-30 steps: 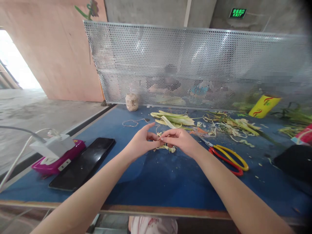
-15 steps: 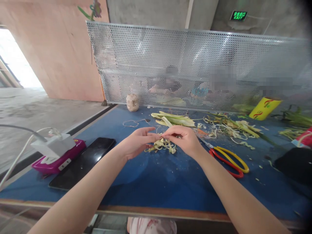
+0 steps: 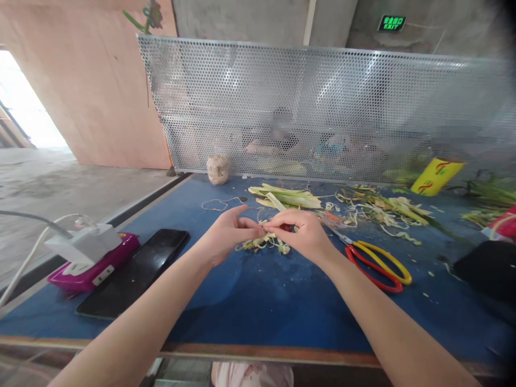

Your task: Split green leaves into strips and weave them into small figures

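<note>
My left hand [image 3: 230,232] and my right hand [image 3: 297,230] meet fingertip to fingertip over the blue table. Both are pinched closed, and whatever lies between the fingertips is too small to make out. Just beneath them is a small heap of curled, pale green plant strips [image 3: 264,244]. Behind my right hand a whitish strip [image 3: 275,201] slants up toward broad pale green leaves [image 3: 296,198], like corn husks; I cannot tell whether the hand touches it. To the right lie scissors [image 3: 377,263] with one red and one yellow handle.
A black phone [image 3: 135,274] and a magenta power strip [image 3: 94,271] with a white plug lie left. A ball of twine [image 3: 217,170] stands by the perforated metal screen [image 3: 242,97]. Plant scraps [image 3: 387,207], a yellow roll [image 3: 437,176] and a dark object [image 3: 486,269] are right.
My left fingers, spread apart before, have closed in a pinch against my right fingertips. My right hand stays pinched in nearly the same place.
</note>
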`<action>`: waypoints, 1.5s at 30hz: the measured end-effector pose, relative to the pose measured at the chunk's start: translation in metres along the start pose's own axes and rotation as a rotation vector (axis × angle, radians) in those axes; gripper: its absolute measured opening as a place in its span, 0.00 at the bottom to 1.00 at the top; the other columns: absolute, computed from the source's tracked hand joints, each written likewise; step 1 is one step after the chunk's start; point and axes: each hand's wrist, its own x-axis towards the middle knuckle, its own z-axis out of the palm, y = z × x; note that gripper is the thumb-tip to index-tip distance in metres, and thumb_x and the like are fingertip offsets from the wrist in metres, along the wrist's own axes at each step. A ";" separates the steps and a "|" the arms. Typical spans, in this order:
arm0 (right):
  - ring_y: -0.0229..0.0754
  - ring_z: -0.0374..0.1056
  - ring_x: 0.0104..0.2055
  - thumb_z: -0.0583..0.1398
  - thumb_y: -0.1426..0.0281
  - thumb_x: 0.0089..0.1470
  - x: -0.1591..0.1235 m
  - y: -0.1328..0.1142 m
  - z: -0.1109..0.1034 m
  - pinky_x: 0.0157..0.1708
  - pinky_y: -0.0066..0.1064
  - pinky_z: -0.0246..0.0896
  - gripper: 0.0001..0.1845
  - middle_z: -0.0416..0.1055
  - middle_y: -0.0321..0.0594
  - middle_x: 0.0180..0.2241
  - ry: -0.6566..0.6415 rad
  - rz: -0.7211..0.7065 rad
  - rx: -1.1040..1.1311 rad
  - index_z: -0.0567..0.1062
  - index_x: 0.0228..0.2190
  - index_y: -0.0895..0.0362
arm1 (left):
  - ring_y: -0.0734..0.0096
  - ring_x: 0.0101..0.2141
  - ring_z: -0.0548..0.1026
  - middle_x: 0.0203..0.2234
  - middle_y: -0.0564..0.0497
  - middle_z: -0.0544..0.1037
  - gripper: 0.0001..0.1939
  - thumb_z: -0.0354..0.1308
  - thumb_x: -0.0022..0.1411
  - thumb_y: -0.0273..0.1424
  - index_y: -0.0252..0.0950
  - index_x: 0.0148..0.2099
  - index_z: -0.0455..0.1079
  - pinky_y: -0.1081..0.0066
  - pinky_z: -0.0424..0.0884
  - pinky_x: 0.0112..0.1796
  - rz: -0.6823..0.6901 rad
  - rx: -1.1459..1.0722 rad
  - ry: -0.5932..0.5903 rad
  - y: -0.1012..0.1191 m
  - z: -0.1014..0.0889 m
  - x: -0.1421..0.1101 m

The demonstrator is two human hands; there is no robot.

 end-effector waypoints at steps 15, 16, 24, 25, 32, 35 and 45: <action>0.40 0.67 0.31 0.55 0.73 0.54 -0.004 -0.010 0.000 0.29 0.30 0.57 0.08 0.72 0.39 0.29 -0.189 -0.126 -0.670 0.75 0.29 0.59 | 0.71 0.28 0.72 0.23 0.55 0.73 0.47 0.61 0.46 0.27 0.31 0.63 0.38 0.70 0.66 0.31 0.265 0.421 0.055 -0.013 -0.001 0.004; 0.40 0.67 0.32 0.54 0.74 0.55 -0.004 -0.010 -0.001 0.29 0.30 0.57 0.09 0.72 0.40 0.29 -0.202 -0.163 -0.697 0.74 0.29 0.59 | 0.70 0.29 0.73 0.23 0.54 0.73 0.47 0.61 0.47 0.26 0.31 0.63 0.37 0.70 0.66 0.32 0.229 0.355 0.029 -0.013 0.000 0.004; 0.40 0.66 0.33 0.51 0.74 0.57 -0.004 -0.006 -0.011 0.32 0.30 0.57 0.12 0.71 0.41 0.29 -0.167 -0.354 -0.713 0.74 0.29 0.58 | 0.69 0.31 0.75 0.25 0.49 0.78 0.48 0.62 0.47 0.23 0.28 0.63 0.36 0.68 0.66 0.37 0.062 0.128 0.024 -0.004 0.002 0.003; 0.40 0.66 0.34 0.51 0.73 0.57 -0.004 -0.006 -0.011 0.32 0.30 0.58 0.13 0.71 0.40 0.29 -0.154 -0.354 -0.697 0.74 0.29 0.57 | 0.68 0.32 0.75 0.28 0.48 0.78 0.49 0.63 0.46 0.23 0.29 0.63 0.36 0.67 0.67 0.37 0.056 0.119 0.032 -0.003 0.002 0.003; 0.39 0.67 0.34 0.51 0.72 0.57 -0.006 -0.007 -0.011 0.33 0.29 0.59 0.13 0.72 0.40 0.30 -0.094 -0.373 -0.646 0.74 0.29 0.56 | 0.71 0.30 0.74 0.28 0.47 0.79 0.49 0.64 0.45 0.21 0.30 0.63 0.39 0.69 0.66 0.37 0.053 0.032 -0.042 -0.003 -0.003 0.003; 0.39 0.68 0.35 0.51 0.72 0.57 -0.006 -0.007 -0.011 0.33 0.29 0.60 0.12 0.72 0.40 0.30 -0.077 -0.394 -0.634 0.74 0.29 0.56 | 0.74 0.29 0.74 0.27 0.49 0.79 0.49 0.63 0.46 0.19 0.31 0.63 0.38 0.71 0.66 0.35 0.039 -0.028 -0.073 -0.004 -0.004 0.004; 0.36 0.69 0.32 0.53 0.71 0.55 -0.006 -0.007 -0.010 0.29 0.26 0.60 0.10 0.74 0.38 0.33 -0.001 -0.349 -0.526 0.75 0.30 0.56 | 0.75 0.27 0.72 0.22 0.54 0.75 0.43 0.62 0.47 0.22 0.30 0.62 0.43 0.72 0.64 0.32 0.146 0.039 -0.070 -0.001 -0.002 0.001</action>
